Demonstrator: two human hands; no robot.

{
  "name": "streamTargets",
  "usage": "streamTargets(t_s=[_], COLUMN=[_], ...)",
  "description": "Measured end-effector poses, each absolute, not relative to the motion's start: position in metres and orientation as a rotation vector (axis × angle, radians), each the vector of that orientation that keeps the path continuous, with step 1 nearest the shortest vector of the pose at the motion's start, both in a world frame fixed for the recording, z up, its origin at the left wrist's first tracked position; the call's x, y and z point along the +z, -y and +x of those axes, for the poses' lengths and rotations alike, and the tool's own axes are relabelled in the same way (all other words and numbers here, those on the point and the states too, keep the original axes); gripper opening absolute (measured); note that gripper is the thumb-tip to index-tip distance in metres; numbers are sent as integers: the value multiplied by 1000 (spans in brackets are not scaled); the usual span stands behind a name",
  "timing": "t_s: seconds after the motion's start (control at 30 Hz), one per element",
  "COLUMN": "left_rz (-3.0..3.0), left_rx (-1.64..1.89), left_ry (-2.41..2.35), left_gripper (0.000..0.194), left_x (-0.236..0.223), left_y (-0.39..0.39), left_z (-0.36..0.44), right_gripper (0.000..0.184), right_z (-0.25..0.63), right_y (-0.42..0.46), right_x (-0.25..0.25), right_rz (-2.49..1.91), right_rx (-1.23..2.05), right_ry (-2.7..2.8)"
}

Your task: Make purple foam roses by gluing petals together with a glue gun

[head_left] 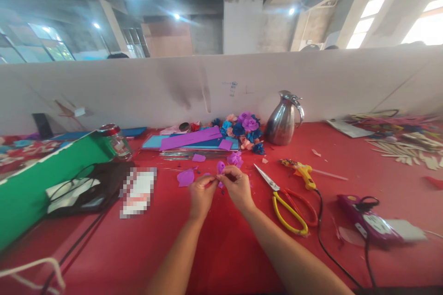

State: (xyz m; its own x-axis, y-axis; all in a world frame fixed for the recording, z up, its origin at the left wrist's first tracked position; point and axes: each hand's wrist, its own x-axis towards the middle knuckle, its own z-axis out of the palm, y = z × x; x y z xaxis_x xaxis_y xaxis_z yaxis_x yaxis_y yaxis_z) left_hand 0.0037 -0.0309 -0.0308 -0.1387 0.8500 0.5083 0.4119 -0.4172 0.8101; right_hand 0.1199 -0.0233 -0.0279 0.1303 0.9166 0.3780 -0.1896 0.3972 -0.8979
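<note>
A small rolled purple paper flower (220, 166) stands up between my fingertips, over the red table. My left hand (202, 195) pinches at its base, and my right hand (238, 187) grips it from the other side with the fingertips close together. Just behind it lies a larger ruffled purple flower (235, 159). Cut purple petals (186, 178) are spread to the left of the fingers. Right of my right hand, big scissors (290, 212) with one yellow and one red handle lie with the blades parted.
Beyond the scissors lies a yellow glue gun (302, 173), its cord running to a purple power strip (370, 221). A steel jug (282, 120) stands behind, beside bunched paper flowers (245, 125). Purple strips (190, 138), a glass jar (117, 144) and a dark bag (104, 189) are leftward.
</note>
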Motion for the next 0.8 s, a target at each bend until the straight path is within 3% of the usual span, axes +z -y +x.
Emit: streamTargets(t_s=[0.17, 0.8], left_rz=[1805, 1718], left_rx=[1599, 1647], left_ry=[-1491, -1441], left_gripper=[20, 20], left_x=[-32, -33], left_y=[32, 30], left_z=[6, 7], right_gripper=[13, 3], right_z=[118, 122], right_y=[20, 15], right_x=[-34, -35], right_rz=[-794, -680], right_rx=[1040, 997], right_ry=[1085, 1207])
